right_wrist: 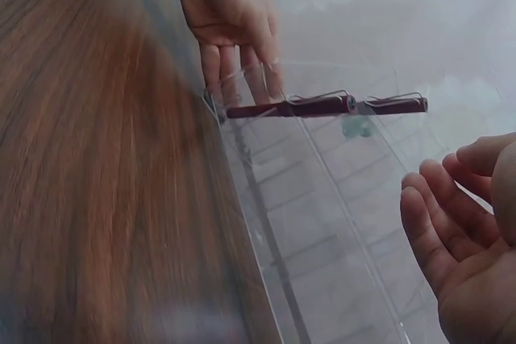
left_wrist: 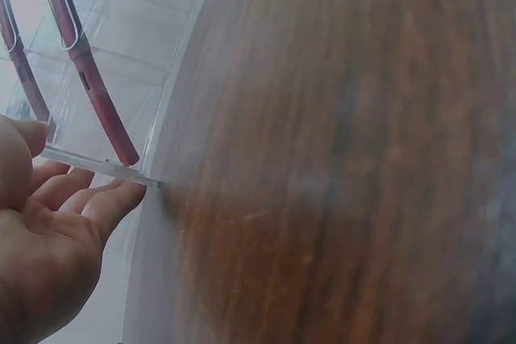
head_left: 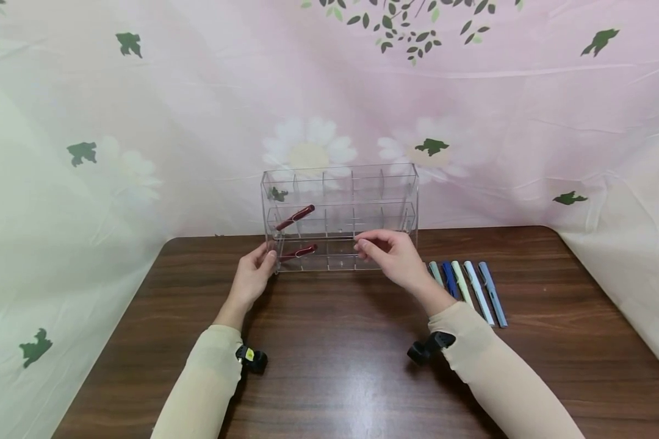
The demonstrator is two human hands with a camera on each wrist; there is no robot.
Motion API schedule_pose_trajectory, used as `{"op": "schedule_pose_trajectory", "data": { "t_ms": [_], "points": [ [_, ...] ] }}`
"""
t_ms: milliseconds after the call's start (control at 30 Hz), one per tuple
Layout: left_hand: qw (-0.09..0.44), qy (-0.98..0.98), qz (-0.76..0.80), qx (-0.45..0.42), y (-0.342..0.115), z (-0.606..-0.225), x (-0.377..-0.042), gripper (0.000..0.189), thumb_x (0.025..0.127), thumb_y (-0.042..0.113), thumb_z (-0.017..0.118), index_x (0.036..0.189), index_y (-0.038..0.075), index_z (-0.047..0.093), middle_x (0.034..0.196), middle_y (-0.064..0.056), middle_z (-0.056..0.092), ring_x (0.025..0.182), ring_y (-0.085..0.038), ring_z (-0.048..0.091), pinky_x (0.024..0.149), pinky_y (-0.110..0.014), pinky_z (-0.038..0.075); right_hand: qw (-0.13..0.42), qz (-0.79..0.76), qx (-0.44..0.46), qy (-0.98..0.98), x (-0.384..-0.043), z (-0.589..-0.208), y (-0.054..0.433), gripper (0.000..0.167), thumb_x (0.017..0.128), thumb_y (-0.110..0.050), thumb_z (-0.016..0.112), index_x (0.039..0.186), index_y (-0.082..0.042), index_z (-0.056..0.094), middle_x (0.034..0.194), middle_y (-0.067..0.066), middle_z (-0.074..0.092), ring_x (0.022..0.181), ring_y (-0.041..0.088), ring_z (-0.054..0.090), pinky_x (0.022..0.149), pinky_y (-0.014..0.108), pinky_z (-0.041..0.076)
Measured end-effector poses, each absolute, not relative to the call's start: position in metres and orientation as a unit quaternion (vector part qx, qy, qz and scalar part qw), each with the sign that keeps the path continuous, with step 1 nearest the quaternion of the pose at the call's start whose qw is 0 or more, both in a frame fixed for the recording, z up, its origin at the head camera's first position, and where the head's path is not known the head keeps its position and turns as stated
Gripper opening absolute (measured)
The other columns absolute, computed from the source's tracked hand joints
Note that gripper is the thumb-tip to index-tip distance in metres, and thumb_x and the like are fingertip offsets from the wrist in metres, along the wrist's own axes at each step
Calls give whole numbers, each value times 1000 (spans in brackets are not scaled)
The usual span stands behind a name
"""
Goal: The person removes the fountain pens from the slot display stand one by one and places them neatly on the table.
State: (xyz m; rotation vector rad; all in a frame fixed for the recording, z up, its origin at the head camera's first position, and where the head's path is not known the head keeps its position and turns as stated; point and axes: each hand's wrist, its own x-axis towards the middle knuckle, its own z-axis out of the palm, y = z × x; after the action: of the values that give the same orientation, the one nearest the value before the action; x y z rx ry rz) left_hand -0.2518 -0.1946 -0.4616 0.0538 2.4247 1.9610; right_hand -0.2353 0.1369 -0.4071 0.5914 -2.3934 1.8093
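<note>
A clear plastic tiered pen rack (head_left: 340, 236) stands at the back of the table, divided into several compartments. Two dark red pens with metal clips lean in its left-end compartments: an upper pen (head_left: 295, 217) and a lower pen (head_left: 302, 251). My left hand (head_left: 251, 277) grips the rack's left end wall, thumb on one side and fingers on the other, beside the pens. Toward the rack's right half, my right hand (head_left: 391, 256) hovers in front of the tiers. Its fingers (right_wrist: 451, 207) are loosely bent, and nothing shows between them in the right wrist view.
To the right of the rack, several pens lie side by side on the brown wooden table (head_left: 329, 366): green, a dark blue pen (head_left: 450, 279), pale green, a light blue pen (head_left: 479, 292) and a grey-blue pen (head_left: 493, 294). A patterned cloth (head_left: 225, 122) hangs behind the rack.
</note>
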Motion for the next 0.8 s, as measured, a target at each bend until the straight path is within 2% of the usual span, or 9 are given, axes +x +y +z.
{"op": "schedule_pose_trajectory", "data": {
  "t_ms": [133, 200, 433, 500, 700, 800],
  "points": [
    [9, 779, 627, 15, -194, -460, -251, 50, 116, 15, 50, 161, -6, 43, 156, -33, 55, 146, -43, 56, 119, -43, 52, 33, 598, 199, -776, -237, -407, 129, 20, 107, -5, 67, 120, 6, 76, 107, 30, 78, 85, 14, 78, 82, 45, 71],
    [7, 780, 626, 9, -194, -460, -251, 49, 116, 14, 50, 159, -8, 46, 152, -34, 58, 144, -44, 58, 117, -43, 53, 31, 600, 200, -774, -238, -407, 126, 21, 107, -6, 67, 120, 7, 76, 108, 30, 78, 85, 12, 78, 84, 48, 70],
    [1, 792, 610, -3, -193, -459, -252, 44, 115, 14, 52, 152, -10, 53, 140, -35, 66, 135, -44, 65, 114, -43, 57, 13, 617, 194, -762, -244, -410, 114, 23, 106, -3, 66, 123, 10, 74, 113, 29, 79, 100, 41, 80, 90, 49, 69],
    [1, 796, 605, -3, -194, -459, -252, 44, 115, 15, 52, 152, -10, 54, 140, -35, 66, 135, -43, 66, 114, -44, 57, 9, 618, 192, -762, -246, -410, 109, 22, 105, -3, 68, 123, 9, 74, 115, 28, 79, 103, 42, 79, 90, 46, 70],
    [5, 793, 609, 2, -193, -458, -251, 44, 115, 15, 52, 151, -11, 53, 145, -34, 64, 138, -43, 64, 115, -45, 56, 5, 616, 188, -765, -249, -411, 97, 23, 104, -4, 70, 125, 5, 76, 122, 23, 79, 108, 34, 80, 92, 35, 69],
    [5, 792, 610, 3, -193, -458, -251, 45, 115, 14, 52, 151, -12, 52, 145, -34, 63, 139, -43, 62, 115, -44, 55, 2, 617, 191, -763, -251, -414, 91, 24, 104, -5, 72, 125, 3, 76, 123, 21, 79, 110, 33, 80, 95, 40, 69]
  ]
}}
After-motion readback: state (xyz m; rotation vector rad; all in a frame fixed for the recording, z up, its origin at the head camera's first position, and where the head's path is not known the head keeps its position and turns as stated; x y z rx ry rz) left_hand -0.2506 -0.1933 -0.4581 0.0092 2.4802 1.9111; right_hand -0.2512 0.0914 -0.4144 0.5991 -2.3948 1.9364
